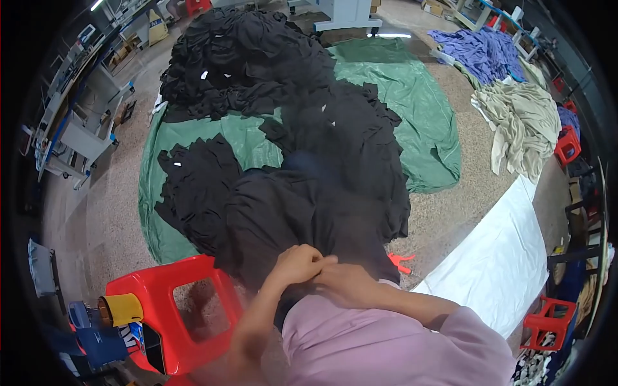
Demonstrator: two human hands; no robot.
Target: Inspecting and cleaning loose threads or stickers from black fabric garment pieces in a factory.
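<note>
Both of my hands meet in front of my waist, close over the black cloth (pixel 277 209) that covers my lap and legs. My left hand (pixel 299 264) is closed, its thumb and fingertips curled toward the right one. Touching it from the right, my right hand (pixel 344 283) also has bent, closed fingers. Whatever sits between the fingertips is too small or hidden to make out. Beyond my knees, black garments (pixel 347 138) lie heaped on a green plastic sheet (pixel 430 122). A smaller black stack (pixel 199 186) with a white label lies to the left.
At my left stands a red plastic stool (pixel 138 286) with a yellow tape roll (pixel 122 310). A large black heap (pixel 251 55) lies farther off. On the right are a red-orange handled tool (pixel 400 261), a white sheet (pixel 492 251), beige cloth (pixel 521 119) and purple cloth (pixel 479 51).
</note>
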